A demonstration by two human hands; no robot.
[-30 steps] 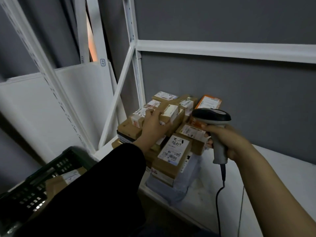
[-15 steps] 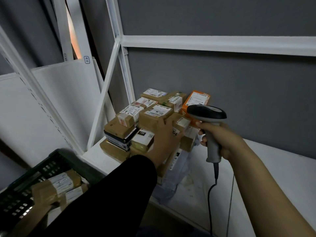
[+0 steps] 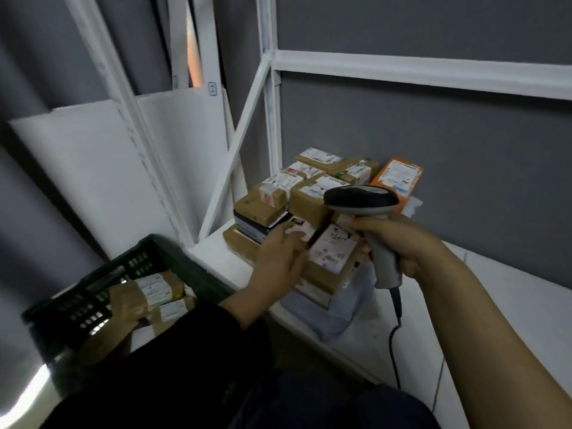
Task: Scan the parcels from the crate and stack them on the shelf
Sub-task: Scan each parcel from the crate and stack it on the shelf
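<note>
Parcels [image 3: 312,193] on shelf [image 3: 495,289] | labels unreadable; left grip [image 3: 278,258] wide | right grip [image 3: 399,239] holding scanner [image 3: 360,199]

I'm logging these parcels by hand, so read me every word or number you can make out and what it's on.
"2", handwritten, likely, on the front parcel label; the rest is blurred.
Stacked parcels, printed labels: too blurred to read.
Orange box label: too blurred.
Parcels in the crate, labels: too blurred.
Tag on the shelf post: too small.
Barcode scanner: no text shows.
</note>
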